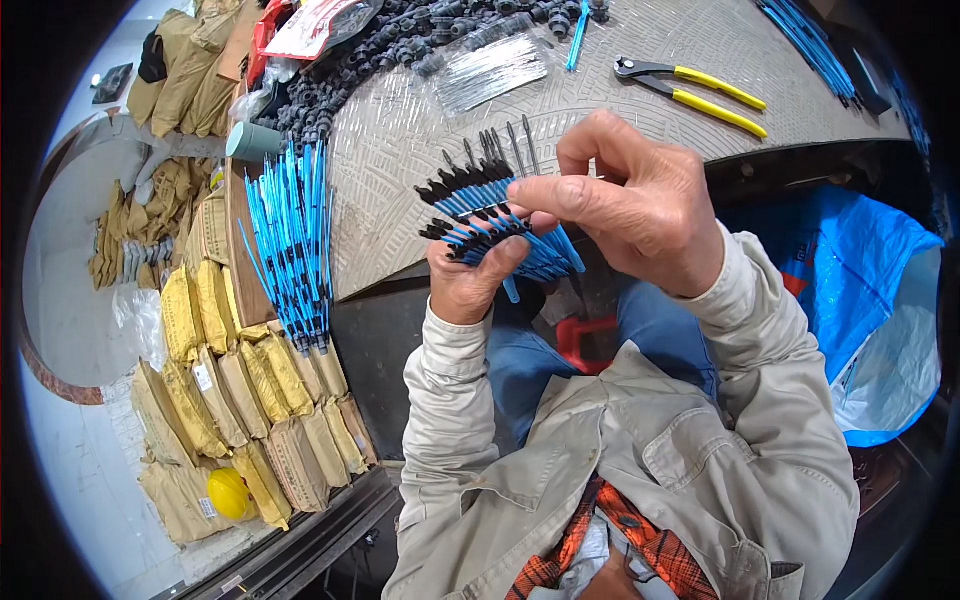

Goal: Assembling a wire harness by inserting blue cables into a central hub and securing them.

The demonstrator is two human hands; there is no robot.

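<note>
Open patch of counter (400, 150) just ahead of both hands. Blocked left by heap of blue ties (295, 235), far side by black fittings (380, 50) and clear packet (492, 70), right by yellow-handled pliers (695, 90).

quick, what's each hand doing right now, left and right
Left hand: closed around a bundle of blue tubes with black tips.
Right hand: thumb and fingers pinched on the top of the same bundle.
</note>
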